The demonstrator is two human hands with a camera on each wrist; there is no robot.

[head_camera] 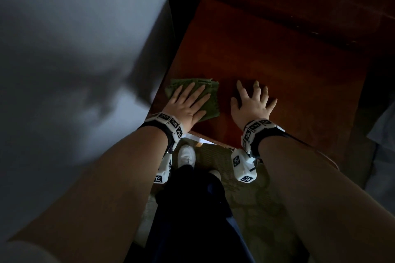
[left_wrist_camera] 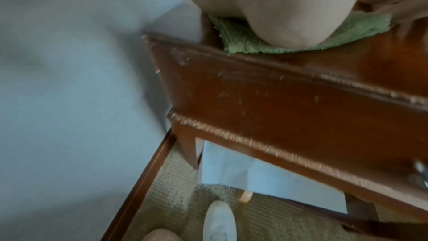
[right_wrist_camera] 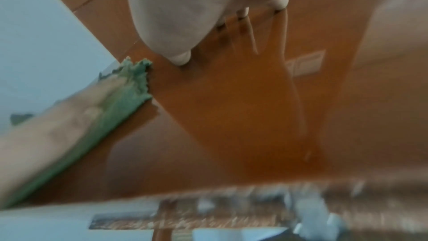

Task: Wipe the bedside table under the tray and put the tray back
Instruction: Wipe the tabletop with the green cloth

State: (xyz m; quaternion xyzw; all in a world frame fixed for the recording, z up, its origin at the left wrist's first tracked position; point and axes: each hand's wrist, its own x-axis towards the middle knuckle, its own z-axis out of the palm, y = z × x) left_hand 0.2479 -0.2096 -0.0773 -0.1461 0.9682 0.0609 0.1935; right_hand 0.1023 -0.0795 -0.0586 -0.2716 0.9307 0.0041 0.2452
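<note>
Left hand flat, fingers straight, pressing the green cloth at the near left corner of the wooden surface. Right hand spread open beside it, fingertips on bare wood. Tray not in view.

Premises: a carpeted bedroom, home or hotel not determinable. Evidence: white bedding at 9 o'clock, touching a dark wooden bedside table; patterned carpet at 6 o'clock; wooden bed frame rail at floor level.
</note>
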